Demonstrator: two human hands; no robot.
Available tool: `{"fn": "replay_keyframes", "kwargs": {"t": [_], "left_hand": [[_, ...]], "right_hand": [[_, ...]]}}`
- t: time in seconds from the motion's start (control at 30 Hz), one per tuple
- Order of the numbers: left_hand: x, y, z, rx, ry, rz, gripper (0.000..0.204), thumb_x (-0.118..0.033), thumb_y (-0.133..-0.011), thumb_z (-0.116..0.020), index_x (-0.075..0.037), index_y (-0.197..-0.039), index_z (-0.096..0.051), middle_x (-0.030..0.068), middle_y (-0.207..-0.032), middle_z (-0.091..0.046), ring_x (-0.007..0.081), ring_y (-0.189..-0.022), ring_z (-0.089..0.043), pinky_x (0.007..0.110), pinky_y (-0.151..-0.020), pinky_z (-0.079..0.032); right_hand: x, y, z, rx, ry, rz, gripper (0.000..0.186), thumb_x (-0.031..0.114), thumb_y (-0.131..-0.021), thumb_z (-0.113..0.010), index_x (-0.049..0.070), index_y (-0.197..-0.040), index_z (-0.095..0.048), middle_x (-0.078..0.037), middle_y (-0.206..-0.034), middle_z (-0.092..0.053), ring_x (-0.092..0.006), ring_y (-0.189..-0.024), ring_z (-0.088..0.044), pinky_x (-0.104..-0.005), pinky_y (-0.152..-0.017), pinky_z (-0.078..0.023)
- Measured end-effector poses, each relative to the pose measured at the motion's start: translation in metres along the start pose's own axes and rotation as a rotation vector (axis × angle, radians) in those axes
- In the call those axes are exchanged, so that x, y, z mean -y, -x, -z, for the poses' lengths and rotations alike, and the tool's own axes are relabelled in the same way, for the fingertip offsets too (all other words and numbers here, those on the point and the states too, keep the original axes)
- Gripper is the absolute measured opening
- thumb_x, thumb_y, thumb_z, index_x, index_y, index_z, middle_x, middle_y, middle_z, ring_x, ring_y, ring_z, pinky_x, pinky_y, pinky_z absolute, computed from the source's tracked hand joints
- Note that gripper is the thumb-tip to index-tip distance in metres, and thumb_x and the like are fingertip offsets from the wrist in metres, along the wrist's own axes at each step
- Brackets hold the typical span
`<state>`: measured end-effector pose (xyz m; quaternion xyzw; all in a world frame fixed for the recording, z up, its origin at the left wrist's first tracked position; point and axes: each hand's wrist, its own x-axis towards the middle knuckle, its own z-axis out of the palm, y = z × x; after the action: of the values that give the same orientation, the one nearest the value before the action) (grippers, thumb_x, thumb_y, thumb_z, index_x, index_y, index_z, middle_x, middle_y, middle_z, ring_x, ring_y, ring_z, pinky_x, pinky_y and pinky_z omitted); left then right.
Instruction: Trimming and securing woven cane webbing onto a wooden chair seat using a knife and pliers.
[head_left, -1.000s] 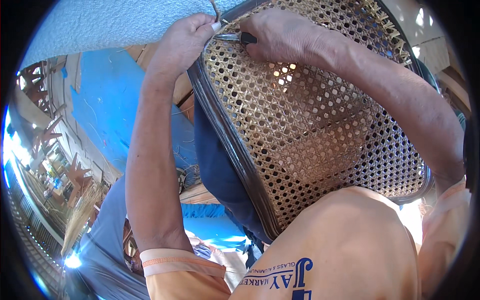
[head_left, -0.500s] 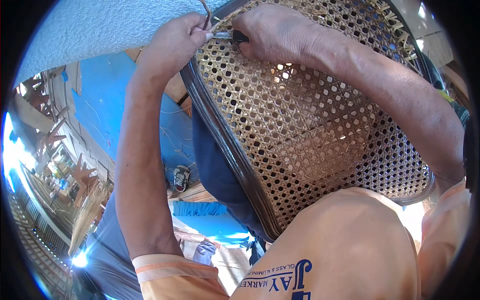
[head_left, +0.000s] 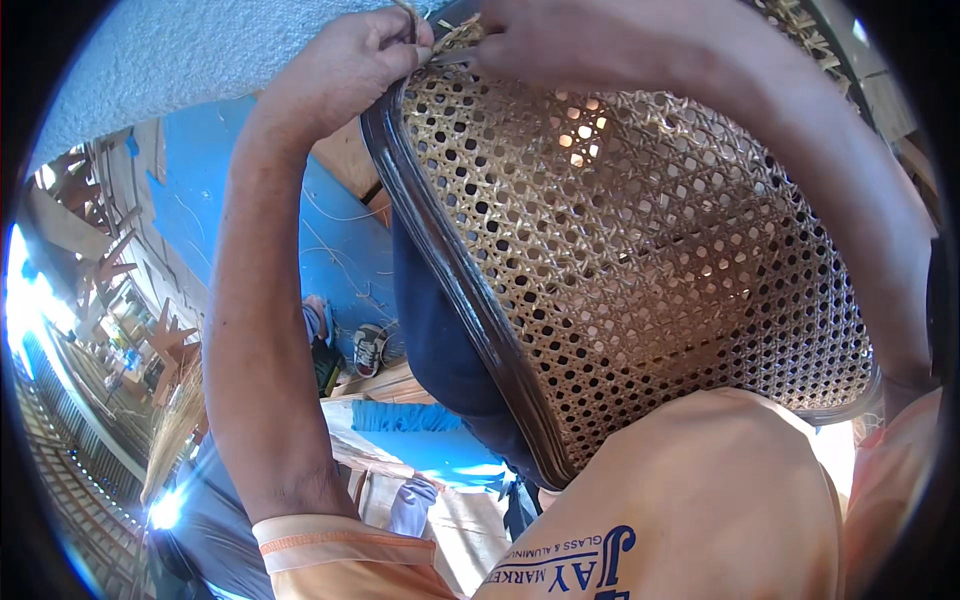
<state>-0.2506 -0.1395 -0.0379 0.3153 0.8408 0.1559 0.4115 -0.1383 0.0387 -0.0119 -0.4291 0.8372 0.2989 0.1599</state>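
Note:
A woven cane panel (head_left: pixel 600 270) in a dark, glossy wooden frame (head_left: pixel 458 285) leans in front of me, its lower end against my shirt. At its upper left edge my left hand (head_left: pixel 360 65) pinches a thin brown strip (head_left: pixel 411 14), which curls up between thumb and fingers. Just right of it, my right hand (head_left: pixel 570 45) is closed round a tool whose flat metal blade (head_left: pixel 455 57) points toward my left thumb. The handle is hidden in my right hand now, though its dark end showed earlier. Loose cane ends (head_left: pixel 462 36) stick up beside the blade.
A light blue textured cloth surface (head_left: pixel 200 75) lies beyond my left hand. Below it are a blue board (head_left: pixel 205 190) with loose fibres and a shoe (head_left: pixel 369 350). A bundle of straw-like fibre (head_left: pixel 175 430) stands at the left.
My right hand and the tool have shifted slightly up and nearer the left hand. The cane panel sits a little lower and farther right in view. Both hands keep their hold.

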Motion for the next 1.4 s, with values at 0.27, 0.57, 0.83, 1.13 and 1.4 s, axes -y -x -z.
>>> {"fn": "replay_keyframes", "kwargs": {"t": [0.27, 0.57, 0.83, 1.13, 1.4], "left_hand": [[-0.016, -0.010, 0.008, 0.072, 0.122, 0.067, 0.014, -0.010, -0.085, -0.051, 0.000, -0.088, -0.060, 0.0004, -0.070, -0.054, 0.0094, -0.067, -0.048, 0.025, -0.062, -0.041], [-0.047, -0.007, 0.010, 0.022, 0.024, 0.198, 0.018, -0.009, -0.085, -0.054, 0.002, -0.096, -0.063, 0.0056, -0.077, -0.062, 0.0136, -0.073, -0.056, 0.029, -0.068, -0.045], [-0.020, -0.014, 0.007, 0.067, 0.222, 0.114, 0.012, -0.010, -0.086, -0.051, 0.000, -0.088, -0.057, 0.0022, -0.072, -0.054, 0.0112, -0.070, -0.051, 0.026, -0.066, -0.042], [0.007, -0.001, 0.004, 0.024, -0.003, -0.074, 0.018, -0.022, -0.089, -0.055, -0.005, -0.094, -0.059, -0.0036, -0.078, -0.052, 0.0062, -0.073, -0.046, 0.023, -0.070, -0.039], [0.007, -0.004, 0.005, 0.076, -0.021, -0.039, 0.019, -0.023, -0.090, -0.055, -0.006, -0.096, -0.059, -0.0034, -0.083, -0.054, 0.0065, -0.079, -0.048, 0.023, -0.076, -0.039]], "right_hand": [[0.004, -0.007, -0.031, -0.355, 0.143, -0.055, 0.020, 0.019, -0.088, -0.055, 0.000, -0.082, -0.058, -0.011, -0.066, -0.058, -0.0183, -0.064, -0.061, -0.0323, -0.055, -0.048], [-0.006, -0.009, -0.023, -0.278, -0.522, -0.163, 0.020, 0.021, -0.087, -0.055, 0.001, -0.085, -0.058, -0.012, -0.068, -0.059, -0.0207, -0.066, -0.062, -0.0342, -0.057, -0.049], [-0.013, -0.009, -0.017, -0.210, -1.207, -0.290, 0.022, 0.024, -0.085, -0.056, 0.003, -0.089, -0.058, -0.014, -0.070, -0.060, -0.0231, -0.067, -0.062, -0.0360, -0.059, -0.050], [0.014, -0.014, -0.028, -0.319, -1.160, -0.402, 0.025, 0.027, -0.086, -0.051, 0.005, -0.098, -0.054, -0.012, -0.066, -0.059, -0.0298, -0.062, -0.061, -0.0414, -0.052, -0.048], [0.031, -0.001, -0.043, -0.606, -0.157, -0.395, 0.019, 0.024, -0.086, -0.052, 0.005, -0.091, -0.052, -0.005, -0.063, -0.052, -0.0188, -0.051, -0.051, -0.0348, -0.045, -0.042]]}}
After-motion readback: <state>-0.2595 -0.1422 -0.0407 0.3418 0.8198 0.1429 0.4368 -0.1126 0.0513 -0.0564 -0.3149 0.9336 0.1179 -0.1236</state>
